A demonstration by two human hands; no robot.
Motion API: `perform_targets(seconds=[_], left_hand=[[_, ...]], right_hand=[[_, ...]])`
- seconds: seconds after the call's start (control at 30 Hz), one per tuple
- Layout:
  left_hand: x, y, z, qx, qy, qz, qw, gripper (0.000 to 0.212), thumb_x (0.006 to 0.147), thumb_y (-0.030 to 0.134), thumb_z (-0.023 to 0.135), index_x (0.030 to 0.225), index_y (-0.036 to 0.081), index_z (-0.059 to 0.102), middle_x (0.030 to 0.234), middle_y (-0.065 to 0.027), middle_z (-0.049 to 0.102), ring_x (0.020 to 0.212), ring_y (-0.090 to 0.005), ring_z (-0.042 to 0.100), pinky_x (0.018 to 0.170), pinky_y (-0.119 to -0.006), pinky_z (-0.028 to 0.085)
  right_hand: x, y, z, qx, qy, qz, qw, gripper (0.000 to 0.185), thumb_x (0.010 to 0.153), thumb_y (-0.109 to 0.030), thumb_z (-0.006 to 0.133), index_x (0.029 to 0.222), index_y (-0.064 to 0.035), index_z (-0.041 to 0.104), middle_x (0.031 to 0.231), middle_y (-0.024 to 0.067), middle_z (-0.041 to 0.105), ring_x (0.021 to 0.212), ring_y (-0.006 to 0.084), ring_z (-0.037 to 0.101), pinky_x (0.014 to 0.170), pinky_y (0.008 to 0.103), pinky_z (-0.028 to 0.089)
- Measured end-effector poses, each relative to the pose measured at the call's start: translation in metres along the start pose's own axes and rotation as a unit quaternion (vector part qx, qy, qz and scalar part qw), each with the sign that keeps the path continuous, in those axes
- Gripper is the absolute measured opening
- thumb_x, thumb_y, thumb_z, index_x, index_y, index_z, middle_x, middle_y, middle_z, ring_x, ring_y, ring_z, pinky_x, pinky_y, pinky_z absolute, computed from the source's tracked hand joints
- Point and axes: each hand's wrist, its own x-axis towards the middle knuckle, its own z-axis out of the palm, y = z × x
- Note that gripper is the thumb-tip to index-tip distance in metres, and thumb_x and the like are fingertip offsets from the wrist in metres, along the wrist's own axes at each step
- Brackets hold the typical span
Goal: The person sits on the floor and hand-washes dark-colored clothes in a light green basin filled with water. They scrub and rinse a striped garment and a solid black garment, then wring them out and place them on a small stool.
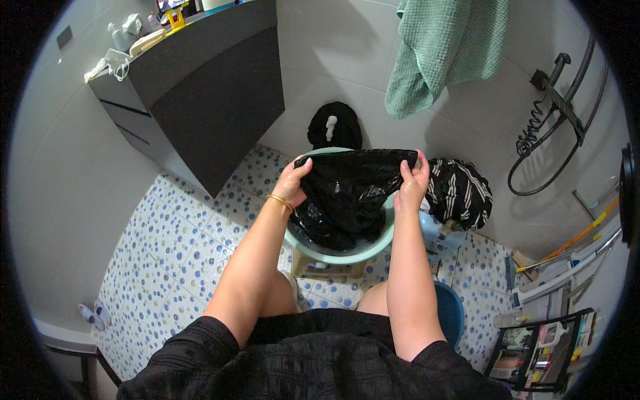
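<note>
A wet black garment (pixel 350 195) is stretched between my two hands, its upper edge pulled nearly straight. My left hand (pixel 293 182), with a gold bangle at the wrist, grips the left end of that edge. At the right end, my right hand (pixel 412 182) pinches it between thumb and fingers. The lower part of the cloth lies in a pale green basin (pixel 332 258) holding water. Under the basin is a beige plastic stool (pixel 327 270).
A black cloth-covered thing (pixel 345 125) stands behind the basin. To the right are a blue bucket (pixel 442 242) topped with striped cloth (pixel 460 195) and a dark blue tub (pixel 450 312). A dark cabinet (pixel 215 100) stands left; a green towel (pixel 445 55) hangs above.
</note>
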Motion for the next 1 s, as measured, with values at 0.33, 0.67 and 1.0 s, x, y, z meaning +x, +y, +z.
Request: perform_targets(seconds=[0.33, 0.67, 1.0], left_hand=[[0.034, -0.02, 0.003, -0.116, 0.166, 0.006, 0.979, 0.034, 0.083, 0.032, 0.053, 0.105, 0.006, 0.051, 0.103, -0.0081, 0.052, 0.096, -0.0222, 0.048, 0.085, -0.04, 0.039], [0.051, -0.028, 0.006, 0.315, 0.15, 0.084, 0.933, 0.022, 0.076, 0.012, 0.063, 0.096, 0.005, 0.057, 0.084, -0.0028, 0.058, 0.075, -0.0111, 0.052, 0.071, -0.027, 0.044], [0.048, -0.011, 0.005, 0.038, 0.181, 0.053, 0.981, 0.035, 0.083, 0.04, 0.05, 0.088, 0.005, 0.056, 0.085, -0.0048, 0.056, 0.081, -0.0173, 0.053, 0.075, -0.033, 0.043]], right_hand=[[0.012, 0.042, -0.009, -0.018, -0.102, 0.154, 0.983, 0.023, 0.084, -0.016, 0.053, 0.102, -0.0016, 0.051, 0.099, 0.0032, 0.053, 0.091, 0.0124, 0.045, 0.086, 0.0254, 0.031], [0.019, 0.053, 0.022, 0.015, -0.099, 0.199, 0.975, 0.022, 0.079, -0.021, 0.061, 0.092, -0.0069, 0.051, 0.09, 0.0069, 0.058, 0.082, 0.017, 0.055, 0.075, 0.0299, 0.044], [0.007, 0.052, 0.07, -0.153, -0.111, 0.068, 0.98, 0.019, 0.076, -0.02, 0.065, 0.083, -0.0024, 0.063, 0.077, 0.0002, 0.059, 0.072, 0.0082, 0.05, 0.07, 0.0217, 0.039]])
